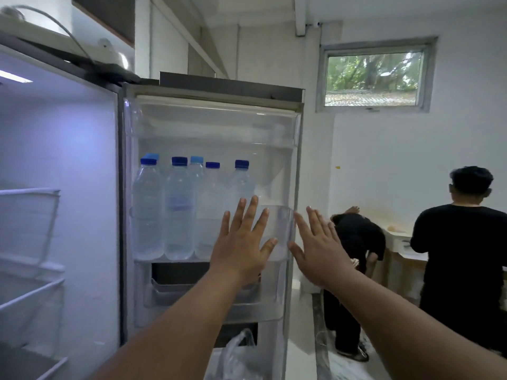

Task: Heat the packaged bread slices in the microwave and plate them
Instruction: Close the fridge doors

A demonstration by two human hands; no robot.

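Note:
The fridge stands open, its lit inside (68,165) on the left and its door (214,127) swung out in front of me. My left hand (241,242) is held flat with fingers spread in front of the door's bottle shelf. My right hand (318,248) is also flat and spread, beside the door's outer edge. Both hands hold nothing. No bread package or microwave is in view.
Several water bottles (178,209) with blue caps stand in the door shelf. A clear plastic bag (238,352) sits in the lowest door bin. Wire shelves (30,231) line the fridge inside. Two people in black (461,264) stand at a counter on the right, one bending over.

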